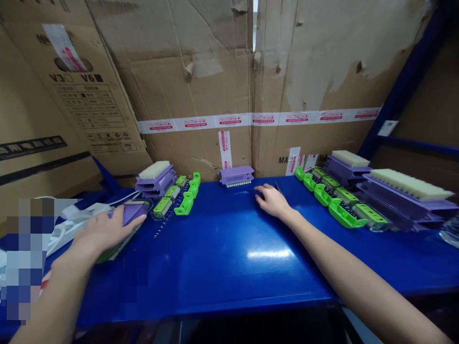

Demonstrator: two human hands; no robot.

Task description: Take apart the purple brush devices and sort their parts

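- Gripping a purple-and-green plastic brush unit (129, 216) at the blue tabletop's (222, 258) left edge, left hand (103, 230) with fingers curled over it.
- Resting flat beside a thin dark tool (277, 187), right hand (272, 200), fingers loosely spread, pinching nothing.
- Lying alone at the back, bristles down, one purple brush head (236, 176).
- Stacked left, about two purple brush heads (156, 179) beside roughly four green clips (186, 196).
- Waiting right, about four green-handled units (340, 203) and three purple brush stacks (405, 193); assembly judged partway through.
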